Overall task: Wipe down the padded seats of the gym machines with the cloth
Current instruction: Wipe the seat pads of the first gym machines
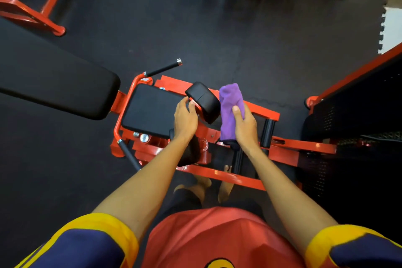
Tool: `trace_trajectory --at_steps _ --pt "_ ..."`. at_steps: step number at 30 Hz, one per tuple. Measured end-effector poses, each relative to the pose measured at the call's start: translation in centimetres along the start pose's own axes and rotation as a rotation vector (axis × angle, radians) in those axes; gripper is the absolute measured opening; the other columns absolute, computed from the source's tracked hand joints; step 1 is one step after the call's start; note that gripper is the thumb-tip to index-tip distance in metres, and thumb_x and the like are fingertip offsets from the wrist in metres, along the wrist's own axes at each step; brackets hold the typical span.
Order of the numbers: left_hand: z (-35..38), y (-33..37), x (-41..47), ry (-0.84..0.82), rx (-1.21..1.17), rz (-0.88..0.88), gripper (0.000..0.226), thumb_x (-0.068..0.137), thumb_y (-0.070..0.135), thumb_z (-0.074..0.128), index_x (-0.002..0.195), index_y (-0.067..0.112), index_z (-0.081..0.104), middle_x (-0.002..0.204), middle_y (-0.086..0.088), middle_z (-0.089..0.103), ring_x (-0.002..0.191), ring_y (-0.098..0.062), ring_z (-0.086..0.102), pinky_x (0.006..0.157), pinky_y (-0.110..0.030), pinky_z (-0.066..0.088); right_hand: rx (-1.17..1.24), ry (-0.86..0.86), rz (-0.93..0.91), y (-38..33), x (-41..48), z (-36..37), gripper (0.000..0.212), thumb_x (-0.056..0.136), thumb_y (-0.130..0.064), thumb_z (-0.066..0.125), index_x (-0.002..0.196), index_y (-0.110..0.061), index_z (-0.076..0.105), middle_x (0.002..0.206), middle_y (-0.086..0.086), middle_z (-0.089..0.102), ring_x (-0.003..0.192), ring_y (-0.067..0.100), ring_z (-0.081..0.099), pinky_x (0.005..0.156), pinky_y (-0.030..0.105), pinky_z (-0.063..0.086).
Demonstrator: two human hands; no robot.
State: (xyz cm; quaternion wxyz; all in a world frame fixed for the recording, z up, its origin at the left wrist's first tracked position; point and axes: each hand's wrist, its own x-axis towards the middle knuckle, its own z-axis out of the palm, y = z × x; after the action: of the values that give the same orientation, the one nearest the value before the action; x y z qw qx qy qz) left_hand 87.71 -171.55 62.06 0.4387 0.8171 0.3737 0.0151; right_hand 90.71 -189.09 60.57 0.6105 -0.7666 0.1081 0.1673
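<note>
Nearest to us is the wearer's red shirt (pixel 208 239), with both bare forearms reaching away toward twelve o'clock over a red machine frame (pixel 264 113).

The right hand (pixel 244 126) is clamped on the purple cloth (pixel 229 111), thumb laid across its front and fingers hidden behind. The cloth is folded into a long strip, its long axis running twelve to six o'clock, and is held clear of any pad.

The left hand (pixel 185 119) sits at the right-hand edge of the seat (pixel 150 111), fingers loosely curled. We cannot tell whether it grips anything there.

The seat lies at nine o'clock from the cloth. A small black cushion (pixel 203 101) stands between them, just beside the cloth's left edge. The long backrest (pixel 54 80) lies further out at nine o'clock, well apart from both hands.

Our judgement: the left hand is nearer the seat, but the cloth is in the right. The right hand must therefore travel toward nine o'clock, over or round the cushion, before the strip can be laid flat on the seat. The cushion is the closer padded surface and could be wiped first.
</note>
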Motion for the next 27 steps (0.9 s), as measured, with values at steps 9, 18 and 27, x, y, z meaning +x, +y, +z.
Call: trace_trajectory --at_steps 9,18,27 --pt "2.2 -0.1 2.5 -0.041 -0.210 -0.080 0.054 0.107 0.016 0.040 0.158 0.012 0.026 0.163 -0.007 0.030 0.149 -0.020 0.030 0.122 -0.030 0.023 -0.672 -0.189 -0.345 0.6 1.3 4.9 0.058 0.102 -0.050 0.053 0.156 -0.034 0.038 0.163 -0.003 0.026 0.141 0.033 0.030 0.107 0.044 0.039" --pt "3.1 0.1 3.2 -0.040 -0.284 -0.110 0.053 0.107 0.011 0.039 0.158 0.008 0.026 0.163 -0.011 0.028 0.146 -0.023 0.035 0.108 -0.018 0.026 -0.858 -0.557 -0.264 -6.9 11.6 10.1 0.035 0.096 -0.042 0.046 0.126 -0.031 0.061 0.137 0.000 0.056 0.121 0.032 0.057 0.095 0.042 0.045" --pt "2.6 0.1 2.8 -0.048 -0.368 -0.134 0.050 0.106 0.011 0.041 0.155 0.012 0.029 0.157 -0.006 0.036 0.139 -0.016 0.041 0.115 -0.028 0.034 -0.671 -0.528 -0.609 -0.6 6.7 4.5 0.052 0.107 -0.031 0.041 0.158 -0.020 0.038 0.169 0.003 0.022 0.155 0.022 0.020 0.126 0.033 0.015"
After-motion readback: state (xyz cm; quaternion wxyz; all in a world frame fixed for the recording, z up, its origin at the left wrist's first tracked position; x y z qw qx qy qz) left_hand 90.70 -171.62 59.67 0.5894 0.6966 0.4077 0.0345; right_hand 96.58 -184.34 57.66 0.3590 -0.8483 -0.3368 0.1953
